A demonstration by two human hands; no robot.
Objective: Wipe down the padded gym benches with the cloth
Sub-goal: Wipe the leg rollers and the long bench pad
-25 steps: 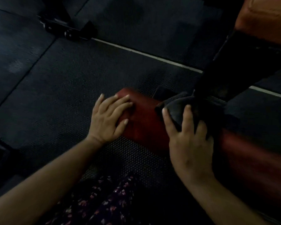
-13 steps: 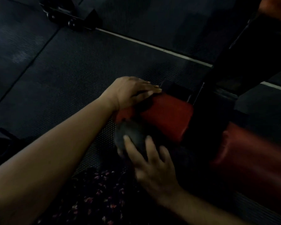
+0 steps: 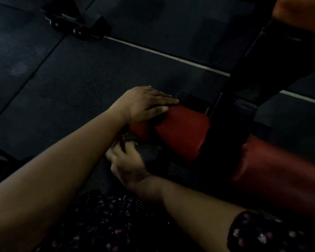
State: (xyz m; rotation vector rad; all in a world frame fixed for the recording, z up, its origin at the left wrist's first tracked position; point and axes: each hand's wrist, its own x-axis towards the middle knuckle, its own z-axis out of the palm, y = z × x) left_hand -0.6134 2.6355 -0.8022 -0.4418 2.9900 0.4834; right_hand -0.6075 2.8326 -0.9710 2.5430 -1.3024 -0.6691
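Cloth (image 3: 149, 151): dark, bunched, low on the near side of the red roller pad (image 3: 182, 131), close to its left end. Seemingly pressed against the pad's lower face; contact hard to confirm in the dim light.

Right hand (image 3: 127, 162): back of hand up, fingers curled into the cloth, grasping it.

Left hand (image 3: 145, 104): flat on top of the same pad's left end, fingers straight and together, pointing right. Grasping nothing. Probably bracing the pad.

Step in hand, as a judgement: wiping the near and under side of the left roller pad, low by the rubber floor mat (image 3: 80, 91). Not possible to tell whether the top is already wiped.

Next move, likely needs:
- a sweep of the cloth along the underside toward the black frame post (image 3: 244, 84), or round the end face
- a shift of the left hand, to free the patch beneath it
- firm bracing, in case of a pad free to turn

Orientation: long axis of the pad roughly level, running from mid-picture toward lower right. Free end pointing left, under the left hand. Inner end against the frame post. Second red pad (image 3: 273, 170) beyond the post, on the same line.
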